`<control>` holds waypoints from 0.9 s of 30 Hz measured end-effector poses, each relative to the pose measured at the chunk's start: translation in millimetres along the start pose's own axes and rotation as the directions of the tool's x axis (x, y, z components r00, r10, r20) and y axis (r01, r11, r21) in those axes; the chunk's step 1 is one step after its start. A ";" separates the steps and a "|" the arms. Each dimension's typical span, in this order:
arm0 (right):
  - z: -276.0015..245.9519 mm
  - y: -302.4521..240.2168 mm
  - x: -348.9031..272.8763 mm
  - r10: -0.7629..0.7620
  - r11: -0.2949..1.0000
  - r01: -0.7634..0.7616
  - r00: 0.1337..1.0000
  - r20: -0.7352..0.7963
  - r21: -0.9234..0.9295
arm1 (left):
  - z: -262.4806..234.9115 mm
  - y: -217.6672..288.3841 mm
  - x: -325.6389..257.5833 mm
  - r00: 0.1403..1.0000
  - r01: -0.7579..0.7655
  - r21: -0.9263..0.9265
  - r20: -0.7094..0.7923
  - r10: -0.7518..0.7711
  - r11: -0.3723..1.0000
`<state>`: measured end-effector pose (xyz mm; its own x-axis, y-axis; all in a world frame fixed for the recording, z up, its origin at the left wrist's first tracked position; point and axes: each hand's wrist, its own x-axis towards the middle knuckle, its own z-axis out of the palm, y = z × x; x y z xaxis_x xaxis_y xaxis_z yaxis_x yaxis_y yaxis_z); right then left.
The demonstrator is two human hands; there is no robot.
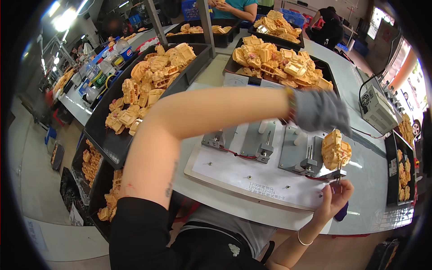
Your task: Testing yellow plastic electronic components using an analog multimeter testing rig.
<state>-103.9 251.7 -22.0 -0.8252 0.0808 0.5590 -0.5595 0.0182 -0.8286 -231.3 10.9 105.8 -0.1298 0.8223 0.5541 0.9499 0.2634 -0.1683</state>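
Observation:
My left arm crosses the bench, and my left hand in a grey glove hovers just above a yellow-orange molded plastic part. Motion blurs its fingers, so their grip is hidden. That part sits upright in the rightmost station of a white test board with grey metal clamps. At the board's right front, my bare right hand, with a bracelet at the wrist, has thumb and fingers closed at the short metal rod of the clamp below the part.
Black trays heaped with similar parts stand at the left, behind the board and at the right edge. A grey-white instrument box is at the right. Metal posts rise at the back. Another person works across the bench.

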 end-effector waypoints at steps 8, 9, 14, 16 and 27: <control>-10.6 12.9 -2.8 -0.065 0.992 0.064 0.998 0.002 0.106 | 28.9 4.4 61.8 0.801 -0.003 0.057 0.597 -0.032 0.998; -10.8 13.2 -1.9 -0.074 0.993 0.073 0.997 0.007 0.091 | 21.1 -4.0 57.8 0.893 -0.089 0.074 0.447 0.046 0.993; -9.2 3.6 -5.1 -0.050 0.997 0.052 0.998 -0.039 0.051 | -162.8 -72.3 -52.9 0.700 0.590 -0.429 -0.151 -0.698 0.685; -3.3 -2.5 -3.5 -0.041 0.999 0.042 0.999 -0.035 0.031 | -221.5 -93.3 -195.8 0.276 0.755 -0.448 -0.445 -0.852 0.478; 15.0 -14.6 -28.2 -0.226 0.922 0.078 0.905 -0.360 -0.380 | -270.2 14.3 -452.8 -0.262 0.910 0.153 -0.511 -0.819 -0.386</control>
<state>-73.6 234.3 -25.3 -0.5929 0.4282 0.6820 -0.5510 0.4020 -0.7313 -82.2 -494.0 72.7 -0.5983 -0.6886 0.4097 -0.5285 0.7234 0.4442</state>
